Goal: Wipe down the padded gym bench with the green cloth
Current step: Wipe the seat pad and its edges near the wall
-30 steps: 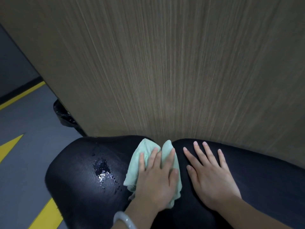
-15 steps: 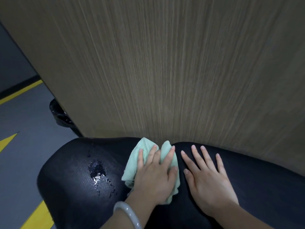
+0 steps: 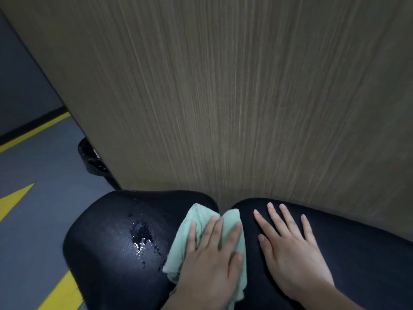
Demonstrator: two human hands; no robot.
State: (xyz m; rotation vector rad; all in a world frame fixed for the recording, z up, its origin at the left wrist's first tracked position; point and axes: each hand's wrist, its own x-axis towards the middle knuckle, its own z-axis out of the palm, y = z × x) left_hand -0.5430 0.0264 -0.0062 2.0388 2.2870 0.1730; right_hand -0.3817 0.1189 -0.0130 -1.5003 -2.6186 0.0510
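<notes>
The green cloth (image 3: 230,222) lies bunched on the black padded bench (image 3: 107,253), pressed flat under the left hand (image 3: 210,260) with straight spread fingers, a wet patch (image 3: 143,237) just left of it and the right hand (image 3: 292,253) flat, fingers spread, just right.

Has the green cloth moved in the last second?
No: the green cloth lies just as near the wet patch on the bench; only the view shifted.

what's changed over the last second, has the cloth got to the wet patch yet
Barely anything. The left hand stays pressed flat on the green cloth, which is still just right of the wet patch, not on it. The right hand remains flat on the bench. Nothing was gripped or released.
</notes>
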